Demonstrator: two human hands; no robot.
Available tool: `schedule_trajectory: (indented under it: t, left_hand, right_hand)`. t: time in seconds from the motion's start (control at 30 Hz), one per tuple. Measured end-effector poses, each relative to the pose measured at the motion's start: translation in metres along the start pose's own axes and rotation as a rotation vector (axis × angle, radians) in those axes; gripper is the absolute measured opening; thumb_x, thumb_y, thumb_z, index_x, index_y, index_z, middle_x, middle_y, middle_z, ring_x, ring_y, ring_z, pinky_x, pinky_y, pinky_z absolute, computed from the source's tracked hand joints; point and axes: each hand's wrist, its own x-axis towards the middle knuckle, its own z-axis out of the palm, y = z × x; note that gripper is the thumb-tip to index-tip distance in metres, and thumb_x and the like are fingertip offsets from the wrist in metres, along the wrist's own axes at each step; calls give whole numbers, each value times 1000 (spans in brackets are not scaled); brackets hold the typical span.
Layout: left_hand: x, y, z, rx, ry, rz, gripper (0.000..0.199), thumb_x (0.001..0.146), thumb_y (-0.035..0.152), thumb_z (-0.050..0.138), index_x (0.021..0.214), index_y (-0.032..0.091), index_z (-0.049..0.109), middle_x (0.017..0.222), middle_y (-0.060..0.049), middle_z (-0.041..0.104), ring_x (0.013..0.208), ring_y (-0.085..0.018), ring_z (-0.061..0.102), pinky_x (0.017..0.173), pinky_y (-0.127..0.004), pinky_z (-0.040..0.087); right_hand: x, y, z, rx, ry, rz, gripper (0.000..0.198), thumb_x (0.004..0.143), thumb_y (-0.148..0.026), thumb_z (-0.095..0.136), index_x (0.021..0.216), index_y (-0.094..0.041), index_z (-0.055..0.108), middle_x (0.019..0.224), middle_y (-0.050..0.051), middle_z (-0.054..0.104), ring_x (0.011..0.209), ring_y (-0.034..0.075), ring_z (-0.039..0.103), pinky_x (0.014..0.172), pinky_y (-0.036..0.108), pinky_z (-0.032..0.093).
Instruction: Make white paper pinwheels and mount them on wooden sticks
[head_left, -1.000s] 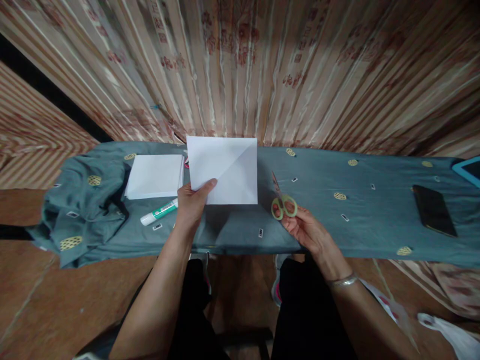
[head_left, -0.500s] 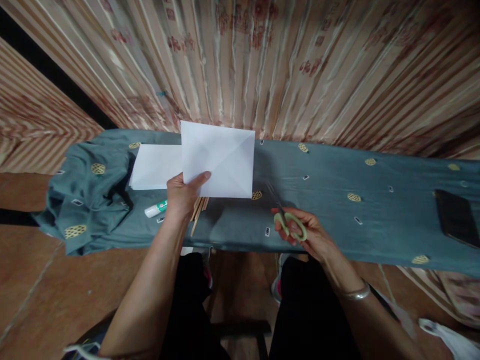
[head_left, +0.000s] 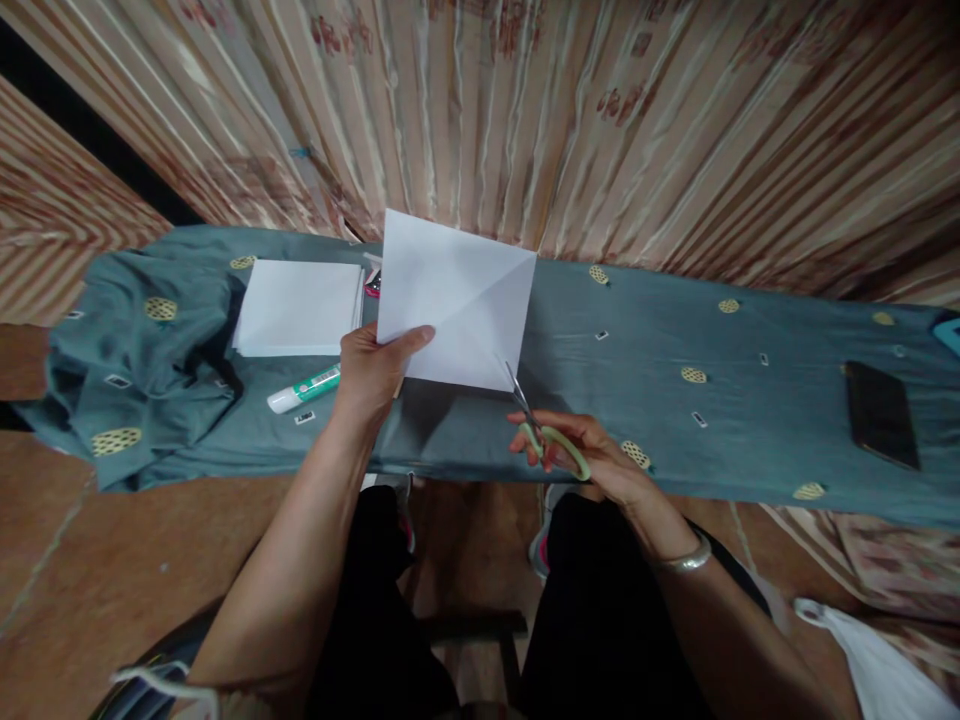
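My left hand pinches a sheet of white paper at its lower left, thumb on top and the fingers hidden behind. Faint crease lines run across the paper, which is held up above the cloth and slightly tilted. In my right hand is a pair of scissors with light green handles, fingers in the loops. The blades point up and left, slightly apart, with their tips at the paper's lower right edge. Whether they touch the paper I cannot tell.
A stack of white paper lies on the green patterned cloth at left. Below it is a glue stick. A small pink and dark object is partly hidden behind the held sheet. A black phone lies at right.
The scissors have moved left and up to the paper's lower right edge. The paper has turned slightly clockwise. The whole view has shifted a little.
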Motion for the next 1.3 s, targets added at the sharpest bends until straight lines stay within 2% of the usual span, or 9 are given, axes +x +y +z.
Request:
schedule_trajectory:
  t: [0.77,0.93,1.13,1.3]
  left_hand:
    - [-3,-3,2,27,-50,7,21,57,20,80,76,14,73,75,-3,71,66,-17,65,65,-30,54]
    - [-4,-3,2,22,-71,30,22,57,20,81,76,14,73,76,-3,71,66,-15,64,64,-29,53]
    - [-4,-3,2,39,-61,16,25,57,20,81,80,14,74,79,-5,71,69,-18,65,66,-31,53]
    - [-4,-3,2,20,-73,32,23,56,20,82,75,12,73,76,-4,70,63,-14,61,61,-27,51]
  right_hand:
    - [2,3,-2,-15,-7,-19,55,71,-50,78,115,-19,69,91,5,71,66,11,57,56,24,46]
    - [2,4,-2,-3,11,-22,59,68,-51,80,116,-19,69,91,5,71,66,11,57,57,24,46]
    - [2,7,-4,-2,10,-10,52,70,-46,80,114,-19,70,90,5,71,66,10,57,56,23,46]
    - [2,5,-4,3,9,20,56,68,-49,81,114,-20,71,91,4,71,67,9,58,57,21,46]
